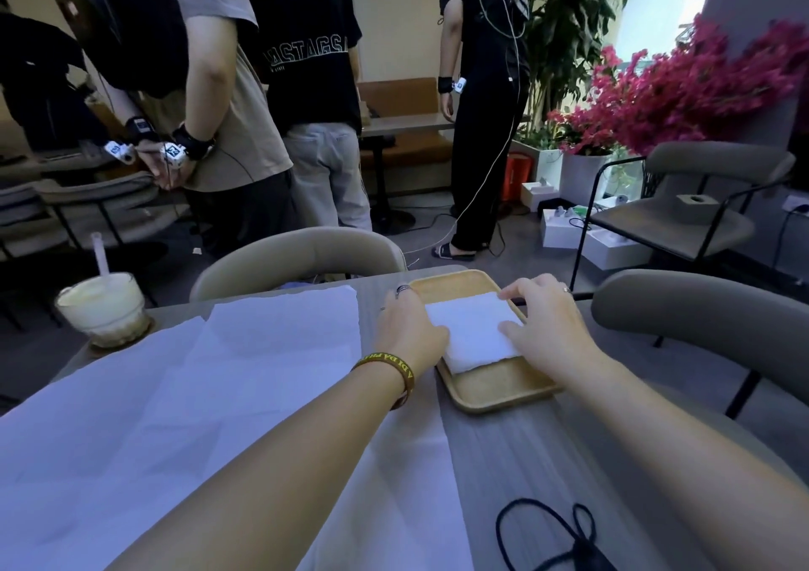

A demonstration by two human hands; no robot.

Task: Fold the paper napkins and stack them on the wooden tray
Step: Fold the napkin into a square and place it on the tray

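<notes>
- Where the grey wood-grain tabletop (503,452) begins at far left, a clear plastic cup of creamy iced drink with a straw (101,308) stands just behind the paper.
- Large unfolded white paper napkins (197,395) lie spread flat over the left half, under the left forearm.
- Left hand (409,329), with a ring and a yellow-lettered wristband, rests fingers-down against the left edge of a stack of folded white square napkins (475,329); its grip is loose, pressing rather than pinching.
- That stack lies on the rectangular light wooden tray (494,389), whose long axis runs away from the viewer, tilted leftward.
- Right hand (547,321) touches the stack's right edge, fingers spread flat, clutching nothing.
- Both hands bracket the stack equally; the next sheet lies left, nearer the left hand.
</notes>
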